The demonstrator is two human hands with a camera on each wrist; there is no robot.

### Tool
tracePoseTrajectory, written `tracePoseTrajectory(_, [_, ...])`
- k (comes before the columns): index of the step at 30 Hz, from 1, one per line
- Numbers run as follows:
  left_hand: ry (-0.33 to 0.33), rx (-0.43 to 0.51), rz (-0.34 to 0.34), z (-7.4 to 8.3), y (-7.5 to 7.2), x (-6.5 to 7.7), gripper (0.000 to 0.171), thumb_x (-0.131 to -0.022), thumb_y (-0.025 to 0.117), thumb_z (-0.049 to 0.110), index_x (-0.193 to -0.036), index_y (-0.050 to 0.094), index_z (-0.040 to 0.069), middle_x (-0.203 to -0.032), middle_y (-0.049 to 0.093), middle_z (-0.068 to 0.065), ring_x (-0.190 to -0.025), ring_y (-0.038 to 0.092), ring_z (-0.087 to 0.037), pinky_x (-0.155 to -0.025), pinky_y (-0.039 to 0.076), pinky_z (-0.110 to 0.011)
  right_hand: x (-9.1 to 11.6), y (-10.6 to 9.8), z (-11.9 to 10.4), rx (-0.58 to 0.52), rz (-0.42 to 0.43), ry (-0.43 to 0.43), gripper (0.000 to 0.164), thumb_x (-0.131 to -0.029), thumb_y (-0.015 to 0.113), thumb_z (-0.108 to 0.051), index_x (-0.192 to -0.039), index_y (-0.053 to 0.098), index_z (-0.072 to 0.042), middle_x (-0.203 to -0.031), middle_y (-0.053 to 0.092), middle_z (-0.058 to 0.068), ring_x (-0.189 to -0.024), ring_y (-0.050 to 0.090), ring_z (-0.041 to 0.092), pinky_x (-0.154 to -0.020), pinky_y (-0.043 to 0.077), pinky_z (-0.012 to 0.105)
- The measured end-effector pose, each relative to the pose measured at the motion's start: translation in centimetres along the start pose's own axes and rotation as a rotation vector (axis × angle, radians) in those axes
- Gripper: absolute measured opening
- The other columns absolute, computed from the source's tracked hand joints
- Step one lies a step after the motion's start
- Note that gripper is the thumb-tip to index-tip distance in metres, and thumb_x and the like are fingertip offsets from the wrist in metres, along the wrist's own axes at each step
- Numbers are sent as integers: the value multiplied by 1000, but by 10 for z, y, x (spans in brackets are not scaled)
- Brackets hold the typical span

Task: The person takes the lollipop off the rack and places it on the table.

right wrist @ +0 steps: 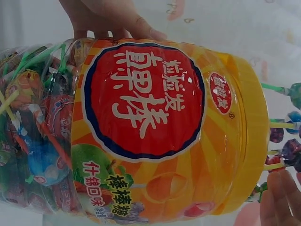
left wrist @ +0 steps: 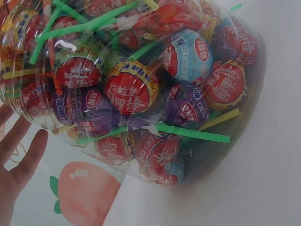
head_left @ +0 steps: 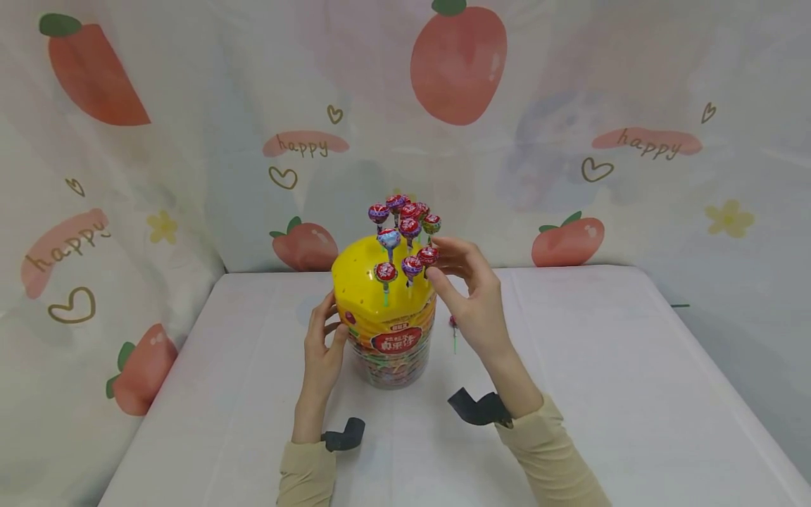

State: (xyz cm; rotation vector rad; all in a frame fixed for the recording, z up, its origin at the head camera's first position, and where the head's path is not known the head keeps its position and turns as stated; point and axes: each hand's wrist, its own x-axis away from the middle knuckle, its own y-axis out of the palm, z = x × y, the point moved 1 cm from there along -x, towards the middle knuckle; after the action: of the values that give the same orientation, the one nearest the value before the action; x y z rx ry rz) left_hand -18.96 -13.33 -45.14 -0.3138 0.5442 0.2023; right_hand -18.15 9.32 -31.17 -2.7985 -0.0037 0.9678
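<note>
Red-wrapped lollipop (head_left: 427, 255), seated upright in the yellow lid (head_left: 357, 274), stood just left of the right hand (head_left: 475, 296), the nearer one, its long axis near vertical. Thumb and fingers curved about it; whether they pinched could not be told. Lower and farther left, the left hand (head_left: 323, 350) rested spread against the jar (head_left: 394, 373).
</note>
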Motion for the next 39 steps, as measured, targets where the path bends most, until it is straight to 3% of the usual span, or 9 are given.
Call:
tracePoseTrajectory(9, [60,5,-1,-3,-1,-1,54,-98,52,37,-147,38,21,-139,50,-8,-123,49,-17,-98,47,-26,-3,5,4,-11,-8,-5,39,-91,61,0,-129,54,-1,-116,62,17,-101,58,6,-94,47,18])
tracePoseTrajectory(15, [65,4,-1,-2,-1,-1,55,-97,51,40,-148,37,22,-138,50,-9,-123,49,-15,-96,49,-49,-3,6,4,-10,1,-15,36,-91,60,-1,-127,55,-1,-112,62,16,-99,58,7,-92,48,17])
tracePoseTrajectory(18, [54,5,-1,-1,-1,-1,54,-98,52,37,-147,38,21,-139,50,-8,-123,48,-9,-96,48,-50,-3,6,3,-7,6,-14,35,-92,60,-1,-126,56,-1,-112,63,16,-99,58,7,-91,48,17])
tracePoseTrajectory(23, [35,9,2,-1,-2,-1,53,-97,55,30,-147,39,19,-138,51,-8,-121,46,-1,-98,49,-43,-4,7,3,-7,13,-15,35,-92,60,-1,-126,56,-1,-112,63,16,-99,59,7,-91,49,17])
tracePoseTrajectory(28, [40,7,3,-2,-1,0,53,-97,54,33,-147,39,21,-139,51,-6,-122,48,-9,-98,47,-31,-5,6,0,-8,20,-18,35,-92,60,-1,-126,56,-1,-110,63,17,-98,58,7,-91,48,18])
tracePoseTrajectory(34, [53,5,1,-2,0,0,55,-98,52,38,-147,38,21,-139,50,-8,-123,50,-20,-98,48,-33,-6,3,-6,1,35,-15,35,-92,60,-2,-127,56,-1,-109,63,16,-99,58,6,-92,47,18])
tracePoseTrajectory(39, [31,2,7,0,0,0,53,-98,53,30,-147,38,15,-138,50,-10,-121,47,-7,-98,47,-29,-4,-1,-8,9,48,-27,36,-91,61,-2,-127,56,-1,-113,62,15,-100,58,7,-93,48,18])
